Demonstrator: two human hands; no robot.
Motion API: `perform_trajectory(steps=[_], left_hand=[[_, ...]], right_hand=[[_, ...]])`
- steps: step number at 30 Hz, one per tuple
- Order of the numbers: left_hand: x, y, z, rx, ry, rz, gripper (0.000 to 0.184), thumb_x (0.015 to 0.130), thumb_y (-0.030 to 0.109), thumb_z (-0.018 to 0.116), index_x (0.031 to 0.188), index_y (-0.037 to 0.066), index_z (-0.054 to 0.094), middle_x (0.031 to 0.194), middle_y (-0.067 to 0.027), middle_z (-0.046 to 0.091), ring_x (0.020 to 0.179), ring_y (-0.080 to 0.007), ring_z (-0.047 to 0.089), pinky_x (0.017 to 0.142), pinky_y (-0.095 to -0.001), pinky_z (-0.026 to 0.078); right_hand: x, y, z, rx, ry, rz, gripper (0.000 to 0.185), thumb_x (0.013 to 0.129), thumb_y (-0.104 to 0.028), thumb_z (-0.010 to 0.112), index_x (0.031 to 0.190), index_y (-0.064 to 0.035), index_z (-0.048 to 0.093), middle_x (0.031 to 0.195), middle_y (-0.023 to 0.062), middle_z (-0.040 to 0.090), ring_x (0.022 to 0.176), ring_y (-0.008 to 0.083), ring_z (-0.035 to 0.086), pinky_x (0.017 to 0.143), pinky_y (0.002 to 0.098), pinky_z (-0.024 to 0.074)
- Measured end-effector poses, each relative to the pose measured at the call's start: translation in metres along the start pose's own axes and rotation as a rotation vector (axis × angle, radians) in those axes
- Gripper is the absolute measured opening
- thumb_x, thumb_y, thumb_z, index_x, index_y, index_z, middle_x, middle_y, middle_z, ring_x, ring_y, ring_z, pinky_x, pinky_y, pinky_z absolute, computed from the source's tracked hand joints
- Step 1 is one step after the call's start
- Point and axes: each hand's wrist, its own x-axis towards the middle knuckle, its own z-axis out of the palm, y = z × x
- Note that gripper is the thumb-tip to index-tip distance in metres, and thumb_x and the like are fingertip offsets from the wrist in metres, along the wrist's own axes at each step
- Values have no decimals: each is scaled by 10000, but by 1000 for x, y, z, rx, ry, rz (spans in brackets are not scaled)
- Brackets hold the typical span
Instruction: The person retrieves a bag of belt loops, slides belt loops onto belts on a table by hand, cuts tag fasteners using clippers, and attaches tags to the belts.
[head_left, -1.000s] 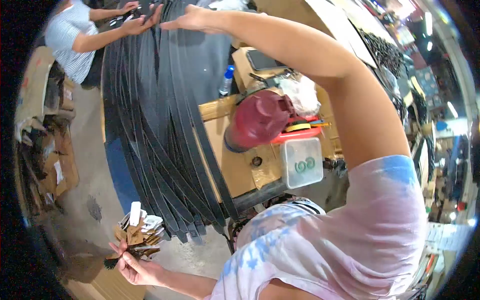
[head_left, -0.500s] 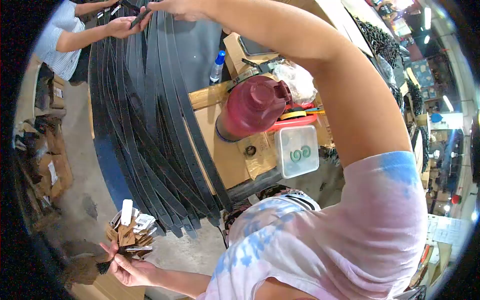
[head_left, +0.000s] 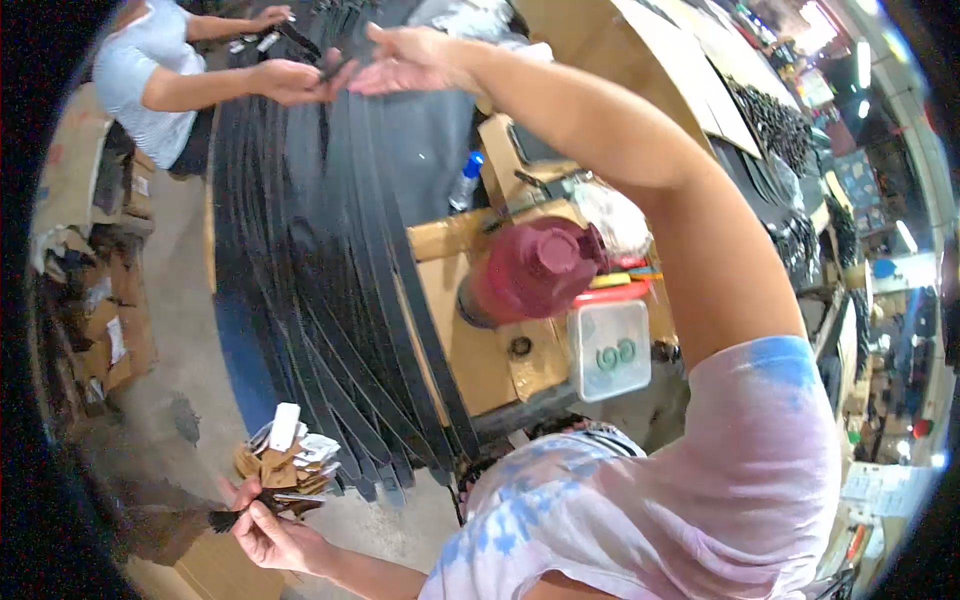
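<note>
While our left hand (head_left: pixel 270 535) pinches the black string-like ends (head_left: pixel 226 520) of a fanned bundle of brown and white card tags (head_left: pixel 285 462), our right hand (head_left: pixel 415 62) reaches far across, fingers spread out straight and thumb apart. Hands well apart. Bundle is lower left, by the near ends of the long, flat black straps (head_left: pixel 330 320). Our right fingertips are right beside a co-worker's nearer hand (head_left: pixel 295 82), which holds a small dark piece (head_left: pixel 330 68).

To do this well, we'd keep the left pinch tight near the ends so no tag slips, and the right palm steady and level, wrist clear of the straps.

Hard to make out: blur at the fingertips, so we can't tell whether the two hands touch or what the dark piece is. Tag print unreadable. Co-worker's head cut off; the maroon plastic bottle (head_left: pixel 540 262) and our forearm partly hide the red tray (head_left: pixel 612 293).
</note>
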Motion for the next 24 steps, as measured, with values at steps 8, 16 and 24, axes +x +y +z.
perform_trajectory(steps=[8,16,24], left_hand=[[0,12,6,-130,126,-92,77,853,-13,572,808,7,513,907,-165,642,898,-244,606,993,-483,391],[20,2,7,-185,-62,41,92,925,71,507,848,21,506,1019,-154,641,1092,-307,545,1067,-512,281],[4,33,48,-634,-526,208,206,858,172,557,734,104,406,647,-44,360,630,-190,415,1094,-633,143]], right_hand=[[-78,10,-25,-537,-20,103,624,759,-215,753,1244,52,465,1169,187,577,1047,250,591,895,342,474],[-315,8,-96,-1806,-2,-367,155,723,-133,635,734,20,612,680,217,600,667,345,608,624,411,498],[-357,167,-145,-2042,150,124,107,736,-106,607,694,-34,674,809,160,661,788,335,654,619,410,537]])
